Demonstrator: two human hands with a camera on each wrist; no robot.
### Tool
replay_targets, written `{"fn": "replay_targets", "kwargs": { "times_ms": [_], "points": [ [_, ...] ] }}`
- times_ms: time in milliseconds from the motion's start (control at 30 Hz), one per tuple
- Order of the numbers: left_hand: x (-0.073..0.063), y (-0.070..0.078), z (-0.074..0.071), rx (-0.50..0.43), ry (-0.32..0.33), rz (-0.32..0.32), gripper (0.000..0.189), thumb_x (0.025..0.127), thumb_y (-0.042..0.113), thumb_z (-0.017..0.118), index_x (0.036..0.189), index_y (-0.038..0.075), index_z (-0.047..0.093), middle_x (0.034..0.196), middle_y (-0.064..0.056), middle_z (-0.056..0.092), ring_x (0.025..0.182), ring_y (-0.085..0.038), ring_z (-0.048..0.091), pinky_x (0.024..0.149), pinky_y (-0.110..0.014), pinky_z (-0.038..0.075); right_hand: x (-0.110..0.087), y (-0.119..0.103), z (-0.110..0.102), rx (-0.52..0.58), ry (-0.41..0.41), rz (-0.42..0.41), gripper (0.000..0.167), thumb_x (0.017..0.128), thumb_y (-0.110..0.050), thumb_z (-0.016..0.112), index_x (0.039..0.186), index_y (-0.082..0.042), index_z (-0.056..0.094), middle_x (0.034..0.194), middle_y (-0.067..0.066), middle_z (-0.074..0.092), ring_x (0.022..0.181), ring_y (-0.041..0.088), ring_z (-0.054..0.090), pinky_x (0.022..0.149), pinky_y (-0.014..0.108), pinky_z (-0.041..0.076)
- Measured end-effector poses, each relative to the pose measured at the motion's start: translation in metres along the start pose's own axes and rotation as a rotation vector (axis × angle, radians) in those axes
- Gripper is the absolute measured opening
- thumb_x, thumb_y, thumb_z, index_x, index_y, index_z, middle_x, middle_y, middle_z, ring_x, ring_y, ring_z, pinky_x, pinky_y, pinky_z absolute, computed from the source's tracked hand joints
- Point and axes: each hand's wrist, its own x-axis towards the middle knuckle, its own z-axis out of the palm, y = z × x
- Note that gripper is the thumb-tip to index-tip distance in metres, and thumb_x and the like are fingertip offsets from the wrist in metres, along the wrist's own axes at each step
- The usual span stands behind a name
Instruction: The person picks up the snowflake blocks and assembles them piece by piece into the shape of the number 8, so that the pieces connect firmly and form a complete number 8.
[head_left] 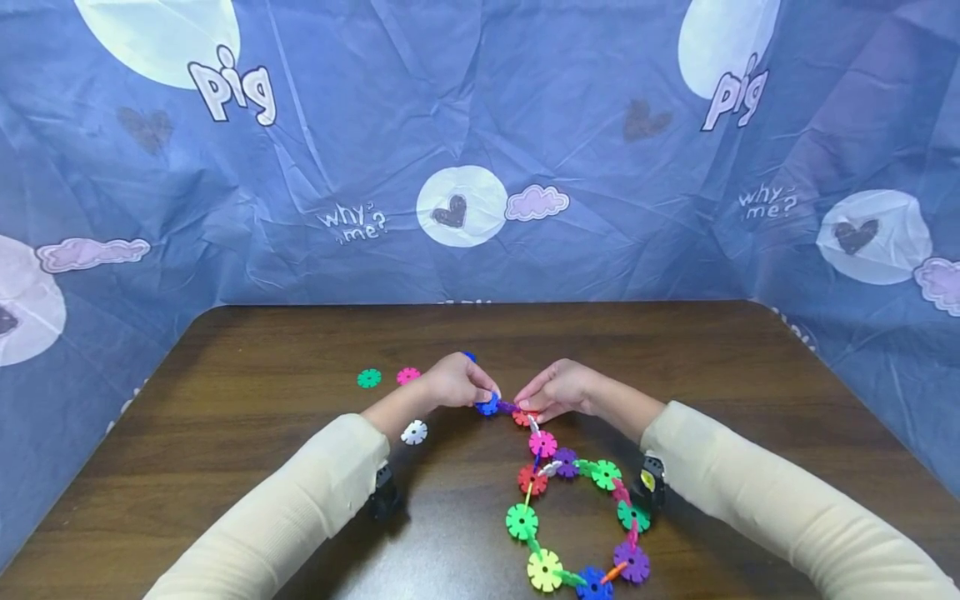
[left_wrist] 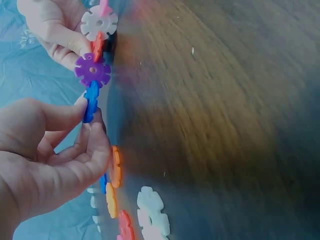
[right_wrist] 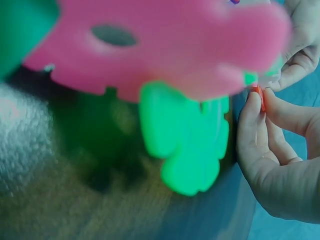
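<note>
My left hand (head_left: pixel 459 382) pinches a blue notched disc (head_left: pixel 488 405) between thumb and fingertips. That disc is slotted into a purple disc (left_wrist: pixel 93 70), which in turn joins a red disc (left_wrist: pixel 97 47). Thumb and fingers of my right hand (head_left: pixel 566 388) pinch the red disc. From there the chain runs on through a white disc (left_wrist: pixel 99 23) and a pink disc (head_left: pixel 543 443) to a closed ring of linked, many-coloured discs. A green disc (head_left: pixel 521 522) sits on the ring's left side. Close to the right wrist camera, a blurred pink disc (right_wrist: pixel 165 55) covers much of the view.
Loose discs lie on the wooden table (head_left: pixel 247 475) around the left forearm: a green disc (head_left: pixel 369 378), a pink disc (head_left: pixel 408 376) and a white disc (head_left: pixel 414 432). Orange discs (left_wrist: pixel 116 166) show below the left hand in its wrist view. A blue printed cloth (head_left: pixel 480 108) hangs behind the table.
</note>
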Motion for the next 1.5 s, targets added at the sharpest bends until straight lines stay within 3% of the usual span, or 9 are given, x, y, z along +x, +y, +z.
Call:
{"fn": "replay_targets", "kwargs": {
  "times_ms": [133, 300, 400, 567, 867, 1000, 1200, 1333, 1500],
  "points": [
    [0.001, 0.0, 0.001, -0.027, 0.009, -0.01, 0.013, 0.086, 0.005, 0.068, 0.096, 0.001, 0.075, 0.068, 0.007, 0.065, 0.056, 0.0, 0.047, 0.053, -0.012, 0.038, 0.0, 0.001, 0.0, 0.002, 0.0, -0.015, 0.029, 0.088, 0.002, 0.063, 0.114, 0.016, 0.061, 0.066, -0.005, 0.068, 0.064, 0.005, 0.064, 0.067, 0.024, 0.059],
    [0.003, 0.0, 0.006, -0.194, 0.086, -0.134, 0.013, 0.085, 0.004, 0.07, 0.096, -0.001, 0.075, 0.088, -0.009, 0.075, 0.059, -0.002, 0.056, 0.061, -0.016, 0.055, -0.001, 0.0, 0.0, -0.024, 0.038, 0.005, 0.028, 0.088, -0.001, 0.065, 0.113, 0.012, 0.064, 0.069, -0.004, 0.07, 0.067, 0.006, 0.065, 0.072, 0.028, 0.06],
    [0.004, 0.001, 0.007, -0.245, 0.115, -0.161, 0.013, 0.085, 0.003, 0.07, 0.096, -0.002, 0.075, 0.093, -0.014, 0.076, 0.057, -0.002, 0.057, 0.062, -0.018, 0.057, -0.001, 0.0, 0.0, -0.024, 0.048, -0.005, 0.028, 0.088, 0.0, 0.064, 0.113, 0.014, 0.063, 0.071, -0.003, 0.07, 0.068, 0.006, 0.065, 0.077, 0.031, 0.06],
    [0.004, 0.004, 0.006, -0.206, 0.136, -0.162, 0.012, 0.083, 0.004, 0.072, 0.093, 0.0, 0.076, 0.092, -0.013, 0.076, 0.054, -0.001, 0.056, 0.058, -0.016, 0.055, 0.0, -0.001, 0.001, -0.003, 0.068, -0.006, 0.028, 0.088, 0.001, 0.064, 0.113, 0.014, 0.064, 0.072, -0.002, 0.071, 0.069, 0.006, 0.065, 0.079, 0.034, 0.06],
    [0.005, 0.002, 0.005, -0.27, 0.133, -0.187, 0.013, 0.084, 0.004, 0.071, 0.095, -0.001, 0.075, 0.092, -0.014, 0.076, 0.053, -0.001, 0.055, 0.054, -0.013, 0.052, 0.001, -0.004, 0.004, 0.011, 0.088, 0.013, 0.026, 0.088, 0.001, 0.064, 0.112, 0.012, 0.065, 0.075, 0.0, 0.072, 0.069, 0.007, 0.066, 0.084, 0.037, 0.059],
    [0.004, 0.002, 0.003, -0.262, 0.122, -0.192, 0.013, 0.085, 0.003, 0.07, 0.096, -0.003, 0.075, 0.077, -0.006, 0.073, 0.051, -0.001, 0.053, 0.052, -0.012, 0.05, 0.0, -0.006, 0.003, -0.015, 0.05, -0.004, 0.029, 0.089, 0.002, 0.062, 0.117, 0.012, 0.063, 0.077, -0.003, 0.071, 0.072, 0.005, 0.064, 0.091, 0.039, 0.056],
    [0.004, 0.003, 0.006, -0.22, 0.069, -0.19, 0.017, 0.086, 0.001, 0.065, 0.1, -0.002, 0.074, 0.057, 0.008, 0.056, 0.05, -0.003, 0.041, 0.047, -0.013, 0.033, -0.001, -0.002, 0.001, -0.026, 0.006, -0.021, 0.031, 0.091, 0.003, 0.059, 0.12, 0.013, 0.06, 0.078, -0.006, 0.07, 0.074, 0.003, 0.062, 0.094, 0.038, 0.055],
    [0.004, 0.005, 0.01, -0.184, 0.077, -0.202, 0.016, 0.085, 0.001, 0.065, 0.099, 0.0, 0.075, 0.062, 0.004, 0.063, 0.057, -0.005, 0.044, 0.05, -0.014, 0.033, -0.002, 0.004, 0.0, -0.005, -0.022, -0.029, 0.032, 0.092, 0.003, 0.058, 0.121, 0.014, 0.058, 0.078, -0.007, 0.069, 0.076, 0.004, 0.062, 0.099, 0.041, 0.052],
    [0.003, 0.006, 0.012, -0.196, 0.099, -0.2, 0.016, 0.087, 0.001, 0.064, 0.099, -0.001, 0.074, 0.083, -0.011, 0.076, 0.062, -0.005, 0.052, 0.053, -0.013, 0.036, -0.003, 0.005, -0.002, 0.009, -0.059, -0.049, 0.033, 0.093, 0.002, 0.056, 0.123, 0.016, 0.055, 0.078, -0.008, 0.068, 0.079, 0.005, 0.062, 0.102, 0.042, 0.05]
  ]
}}
